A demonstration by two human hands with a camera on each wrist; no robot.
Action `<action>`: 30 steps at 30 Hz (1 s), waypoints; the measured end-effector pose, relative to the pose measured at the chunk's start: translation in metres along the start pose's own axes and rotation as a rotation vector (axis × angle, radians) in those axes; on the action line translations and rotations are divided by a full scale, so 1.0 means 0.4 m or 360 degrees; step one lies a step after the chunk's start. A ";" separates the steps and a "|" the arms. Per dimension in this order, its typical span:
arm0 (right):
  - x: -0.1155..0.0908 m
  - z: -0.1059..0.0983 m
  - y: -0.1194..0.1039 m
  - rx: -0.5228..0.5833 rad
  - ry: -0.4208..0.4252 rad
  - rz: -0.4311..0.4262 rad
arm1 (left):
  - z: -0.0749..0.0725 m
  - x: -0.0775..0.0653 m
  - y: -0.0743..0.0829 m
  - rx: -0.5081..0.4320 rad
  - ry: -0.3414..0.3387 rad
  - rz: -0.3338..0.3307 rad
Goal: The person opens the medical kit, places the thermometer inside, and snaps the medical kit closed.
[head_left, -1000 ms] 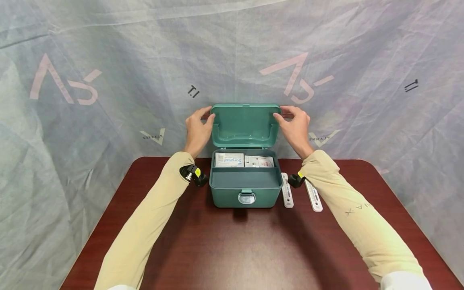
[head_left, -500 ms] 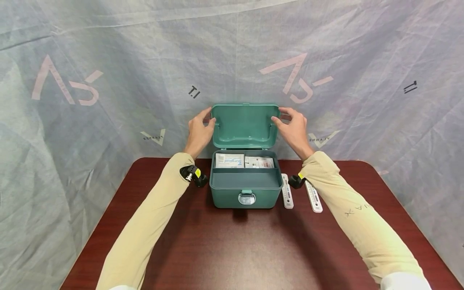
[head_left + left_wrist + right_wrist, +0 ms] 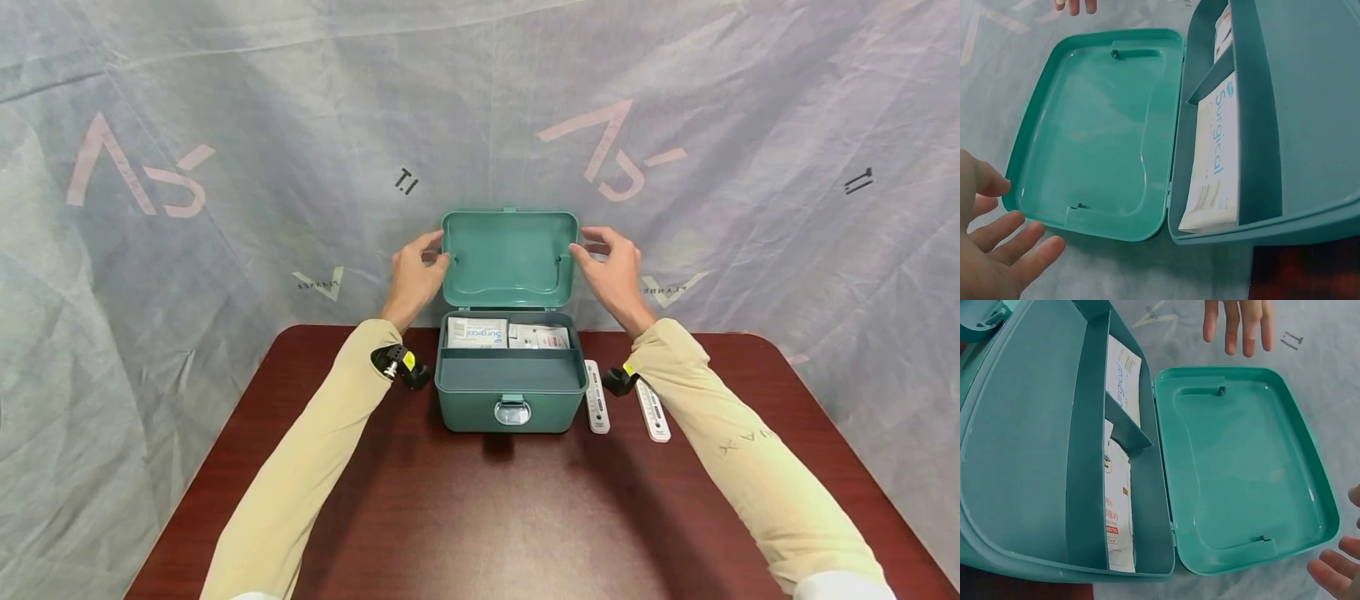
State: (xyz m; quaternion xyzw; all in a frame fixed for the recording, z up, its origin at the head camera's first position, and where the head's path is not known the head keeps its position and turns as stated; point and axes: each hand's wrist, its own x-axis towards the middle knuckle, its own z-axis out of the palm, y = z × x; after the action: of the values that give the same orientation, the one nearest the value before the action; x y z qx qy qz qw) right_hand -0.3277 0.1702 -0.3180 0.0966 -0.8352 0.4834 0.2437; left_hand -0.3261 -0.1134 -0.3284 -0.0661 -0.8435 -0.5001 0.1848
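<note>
A green storage box point(image 3: 472, 414) stands on the table with its hinged lid point(image 3: 512, 250) swung fully up and back. My left hand point(image 3: 414, 279) is at the lid's left edge. In the left wrist view its fingers are spread loosely by the lid's corner, gripping nothing. At the right edge is my right hand point(image 3: 615, 268), whose relaxed fingers point(image 3: 1333, 572) sit just off the lid in the right wrist view. Inside the back compartments lie a white packet marked Surgical point(image 3: 1214, 150) and a white packet with red print point(image 3: 1119, 512). The wide front compartment point(image 3: 510, 371) shows a bare floor.
Two white thermometer strips point(image 3: 596, 397) lie on the reddish-brown table point(image 3: 480, 517) right of the box, one partly behind the right wrist's camera. A clear latch point(image 3: 512, 412) is on the box front. Grey cloth point(image 3: 300, 125) hangs close behind the table.
The lid has tipped further back. Both hands, earlier holding its upper corners, have let go and moved slightly off its sides.
</note>
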 end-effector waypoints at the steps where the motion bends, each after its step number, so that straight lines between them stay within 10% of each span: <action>1: -0.001 -0.001 0.000 0.0000 0.0004 0.0002 | 0.001 -0.001 0.001 0.0000 -0.0013 -0.0006; 30: -0.068 -0.047 0.019 -0.0026 -0.0160 -0.0022 | -0.020 -0.099 -0.008 -0.0140 0.0065 0.0155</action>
State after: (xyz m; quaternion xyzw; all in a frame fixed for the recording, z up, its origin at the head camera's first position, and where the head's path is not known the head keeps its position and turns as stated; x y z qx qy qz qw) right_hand -0.3013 0.1882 -0.3295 0.1247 -0.8496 0.4695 0.2055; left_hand -0.2884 -0.1192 -0.3426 -0.1049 -0.8125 -0.5283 0.2232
